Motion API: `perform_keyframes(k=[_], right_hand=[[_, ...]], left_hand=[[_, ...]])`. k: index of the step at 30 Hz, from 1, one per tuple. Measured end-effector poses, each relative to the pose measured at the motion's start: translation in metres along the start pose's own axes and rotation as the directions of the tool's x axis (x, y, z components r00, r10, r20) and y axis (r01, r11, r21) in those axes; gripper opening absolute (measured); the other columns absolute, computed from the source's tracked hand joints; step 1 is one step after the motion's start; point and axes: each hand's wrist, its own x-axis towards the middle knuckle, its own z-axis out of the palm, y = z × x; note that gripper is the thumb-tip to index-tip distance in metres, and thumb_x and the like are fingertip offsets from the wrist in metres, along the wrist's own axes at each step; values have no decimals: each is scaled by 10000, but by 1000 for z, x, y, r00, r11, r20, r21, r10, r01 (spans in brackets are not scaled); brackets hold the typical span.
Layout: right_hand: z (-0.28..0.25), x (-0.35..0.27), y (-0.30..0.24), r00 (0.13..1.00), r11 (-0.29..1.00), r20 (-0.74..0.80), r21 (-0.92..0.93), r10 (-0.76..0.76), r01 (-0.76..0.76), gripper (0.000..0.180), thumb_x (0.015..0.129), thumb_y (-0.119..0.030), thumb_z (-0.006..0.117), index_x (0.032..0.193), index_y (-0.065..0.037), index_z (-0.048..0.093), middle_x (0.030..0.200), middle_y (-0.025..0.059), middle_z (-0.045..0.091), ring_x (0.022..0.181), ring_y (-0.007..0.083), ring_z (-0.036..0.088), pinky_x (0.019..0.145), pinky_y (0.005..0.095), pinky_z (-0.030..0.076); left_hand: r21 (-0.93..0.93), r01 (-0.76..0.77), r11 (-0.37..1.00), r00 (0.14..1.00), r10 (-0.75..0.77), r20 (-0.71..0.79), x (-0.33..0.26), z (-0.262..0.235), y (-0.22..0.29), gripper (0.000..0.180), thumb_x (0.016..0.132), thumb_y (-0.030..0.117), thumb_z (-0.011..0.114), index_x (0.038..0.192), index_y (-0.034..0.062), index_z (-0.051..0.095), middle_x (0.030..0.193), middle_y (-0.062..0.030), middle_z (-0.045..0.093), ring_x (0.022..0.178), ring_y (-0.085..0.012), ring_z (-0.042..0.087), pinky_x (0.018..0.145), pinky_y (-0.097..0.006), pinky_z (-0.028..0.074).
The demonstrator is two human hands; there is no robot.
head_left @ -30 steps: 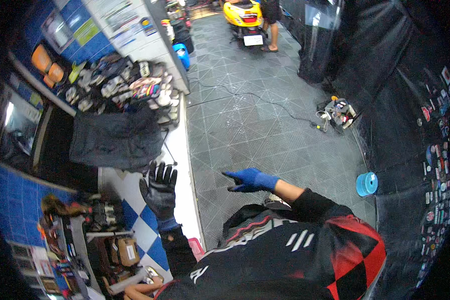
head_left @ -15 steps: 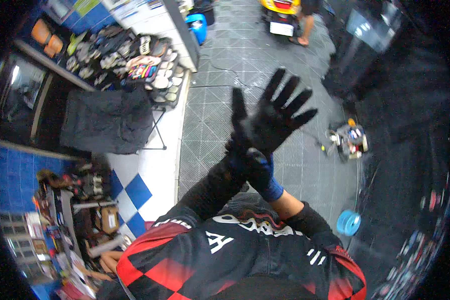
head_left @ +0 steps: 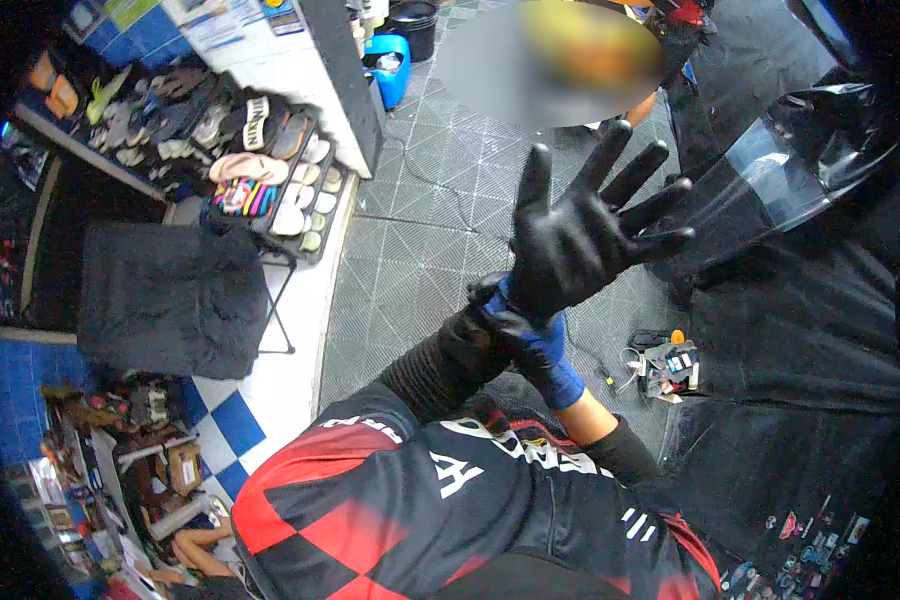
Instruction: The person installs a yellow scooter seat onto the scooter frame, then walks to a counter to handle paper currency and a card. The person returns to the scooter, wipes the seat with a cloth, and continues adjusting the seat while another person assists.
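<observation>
My left hand (head_left: 580,240) is raised ahead of me in a black coated work glove, palm showing and fingers spread wide. My right hand (head_left: 522,338) wears a matching glove with a blue back and cuff. Its fingers are closed at my left wrist, on the blue cuff (head_left: 500,298) of the left glove. The right fingertips are partly hidden there. A black ribbed sleeve (head_left: 435,365) covers my left forearm, while some bare skin shows above the right glove.
To the left stand a black folding chair (head_left: 170,300) and a rack of sandals (head_left: 305,200). A small pile of tools and cables (head_left: 665,365) lies on the grey tiled floor (head_left: 410,260). Black sheeting (head_left: 800,320) hangs at right. A blue container (head_left: 388,75) stands far off.
The view has shifted, and both hands now appear a little farther right. My left hand stays spread; my right hand still grips at its wrist. A blurred patch now covers the far yellow motorbike.
</observation>
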Motion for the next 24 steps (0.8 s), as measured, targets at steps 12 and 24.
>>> perform_keyframes(k=[12,24], right_hand=[[-82,298,23,909,895,397,441,-128,-66,442,761,-190,814,1125,-49,606,1087,66,641,1018,182,591,924,339,461],[-297,575,84,505,424,463,-884,728,199,677,825,-537,616,1310,-75,519,1160,202,632,1071,365,608,920,456,472]], left_hand=[[491,-64,869,991,112,-70,180,-134,193,720,970,556,342,1463,41,238,1038,-177,555,628,-209,538,543,-362,446],[929,19,370,813,535,-230,265,-196,402,586,1033,388,254,1307,-99,429,502,-67,465,293,-79,324,279,-215,278]])
